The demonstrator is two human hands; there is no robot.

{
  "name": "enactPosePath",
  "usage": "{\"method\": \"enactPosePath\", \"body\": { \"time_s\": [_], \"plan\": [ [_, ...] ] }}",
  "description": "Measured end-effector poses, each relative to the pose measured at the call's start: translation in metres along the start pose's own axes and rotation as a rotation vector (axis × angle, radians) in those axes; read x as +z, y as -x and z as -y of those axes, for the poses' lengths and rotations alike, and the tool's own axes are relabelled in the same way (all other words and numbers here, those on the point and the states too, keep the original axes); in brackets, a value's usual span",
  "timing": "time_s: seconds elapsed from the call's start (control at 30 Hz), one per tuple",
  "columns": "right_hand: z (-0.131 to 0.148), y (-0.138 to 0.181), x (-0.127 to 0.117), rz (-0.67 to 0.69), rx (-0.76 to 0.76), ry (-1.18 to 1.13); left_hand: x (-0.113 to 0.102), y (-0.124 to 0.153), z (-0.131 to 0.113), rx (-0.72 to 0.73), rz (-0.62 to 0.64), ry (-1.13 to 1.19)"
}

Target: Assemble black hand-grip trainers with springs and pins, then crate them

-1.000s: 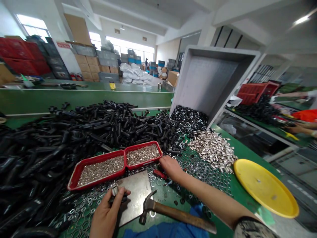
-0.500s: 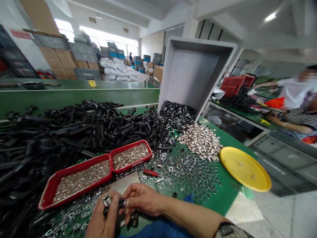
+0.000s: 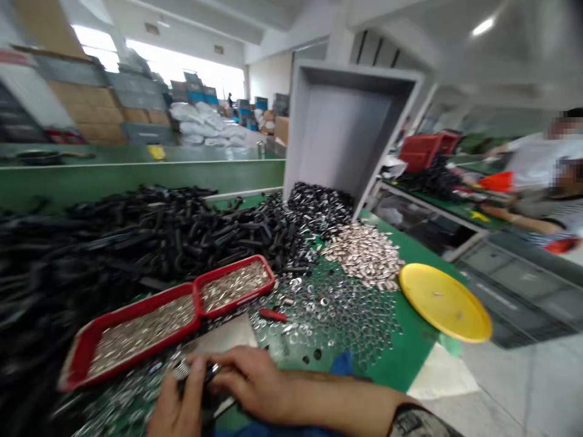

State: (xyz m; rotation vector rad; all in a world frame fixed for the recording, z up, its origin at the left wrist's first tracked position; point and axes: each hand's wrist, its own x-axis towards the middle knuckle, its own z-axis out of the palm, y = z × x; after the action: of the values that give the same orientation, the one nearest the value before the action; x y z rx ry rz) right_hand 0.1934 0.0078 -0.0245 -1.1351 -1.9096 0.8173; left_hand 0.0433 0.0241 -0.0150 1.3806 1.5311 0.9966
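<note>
Low in the view, my left hand (image 3: 177, 402) is closed round a small black part with a silver threaded metal fitting (image 3: 181, 369) at its upper end. My right hand (image 3: 257, 379) meets it from the right, its bent fingers pinching the black part's other end. Motion blur and the fingers hide much of that part. A flat metal plate (image 3: 232, 335) lies just beyond both hands. Metal rings (image 3: 130, 397) are strewn to the left of my left hand. A red-handled tool (image 3: 272, 315) rests among more rings beyond my right hand.
Two red trays (image 3: 198, 297) of small metal pins stand ahead. Black curved parts (image 3: 136, 237) are heaped behind them. A grey bin (image 3: 348, 127) leans on its side near piled silver cylinders (image 3: 364, 255). A yellow lid (image 3: 444, 303) overhangs the right edge. Co-workers (image 3: 537, 164) are at the far right.
The camera view has shifted slightly. My left hand has lowered and the threaded fitting has tipped to the left. My right-hand fingers have moved over the black part, closer to my left hand.
</note>
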Motion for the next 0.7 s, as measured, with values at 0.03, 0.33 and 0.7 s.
{"method": "enactPosePath", "body": {
  "time_s": [0.03, 0.33, 0.7],
  "plan": [
    [0.004, 0.003, 0.001, -0.040, 0.044, 0.010, -0.002, 0.004, 0.001, -0.021, -0.034, -0.025],
    [-0.064, 0.019, -0.088, 0.051, 0.092, 0.362, -0.004, -0.010, 0.006, -0.165, 0.016, 0.370],
    [-0.124, -0.078, -0.198, -0.165, 0.669, 0.712, 0.005, -0.004, 0.003, -0.266, 0.023, 0.415]
  ]
}}
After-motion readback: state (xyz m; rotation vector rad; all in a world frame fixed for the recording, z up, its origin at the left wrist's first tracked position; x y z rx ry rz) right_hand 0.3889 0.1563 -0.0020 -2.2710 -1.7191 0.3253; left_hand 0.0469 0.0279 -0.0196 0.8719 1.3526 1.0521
